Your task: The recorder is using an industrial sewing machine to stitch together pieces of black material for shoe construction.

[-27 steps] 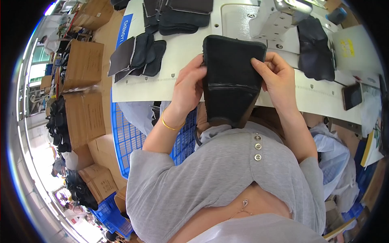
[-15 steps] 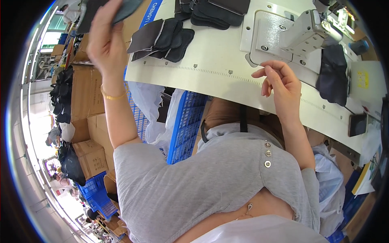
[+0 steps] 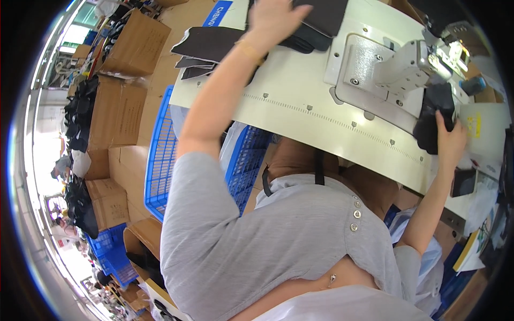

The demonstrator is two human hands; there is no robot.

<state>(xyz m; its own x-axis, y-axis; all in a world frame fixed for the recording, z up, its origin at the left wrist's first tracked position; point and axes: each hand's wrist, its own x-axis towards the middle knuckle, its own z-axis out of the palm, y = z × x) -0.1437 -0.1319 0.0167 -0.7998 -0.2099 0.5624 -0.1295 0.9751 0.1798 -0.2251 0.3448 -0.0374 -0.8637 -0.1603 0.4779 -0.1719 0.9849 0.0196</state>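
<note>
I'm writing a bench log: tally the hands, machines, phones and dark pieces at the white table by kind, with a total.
Left hand, right hand: 2
Machine: 1
Phone: 1
Dark pieces: overlapping, cannot be counted
Total, without the pieces: 4

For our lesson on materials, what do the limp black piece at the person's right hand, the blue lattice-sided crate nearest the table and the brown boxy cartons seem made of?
Black piece at the right hand: perhaps leather or coated fabric; soft sheen, limp folds. Blue crate: probably moulded plastic, evenly coloured, regular openings. Brown cartons: apparently cardboard, matt, flat-panelled.
</note>
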